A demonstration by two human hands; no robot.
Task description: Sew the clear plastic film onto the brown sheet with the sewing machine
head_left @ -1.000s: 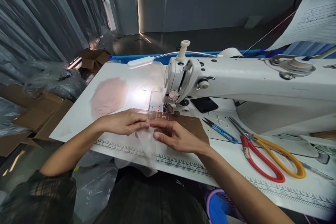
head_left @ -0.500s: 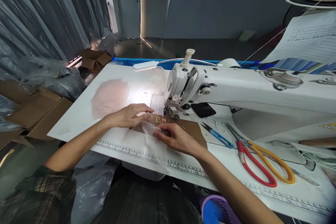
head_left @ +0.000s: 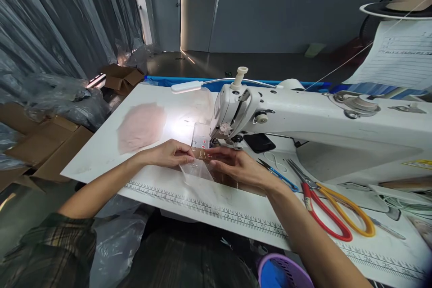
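Single head-worn view — looking forward and down, close over the table (head_left: 101, 153).

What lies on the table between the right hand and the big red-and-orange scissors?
Blue-handled thread snips, in the head view, between right hand and scissors.

Left hand (head_left: 168, 154) pinches top corner of sheer piece (head_left: 199, 172); right hand (head_left: 238, 166) lies flat, fingers out, on brown card (head_left: 201, 153), just in front of sewing machine (head_left: 303, 112) foot. Lamp (head_left: 185, 86) lit over white table (head_left: 101, 153); pink fabric (head_left: 141, 126) far left. Snips (head_left: 278, 173) just right of right hand; red/yellow scissors (head_left: 337, 211) beyond; basket (head_left: 283, 272) below table edge.
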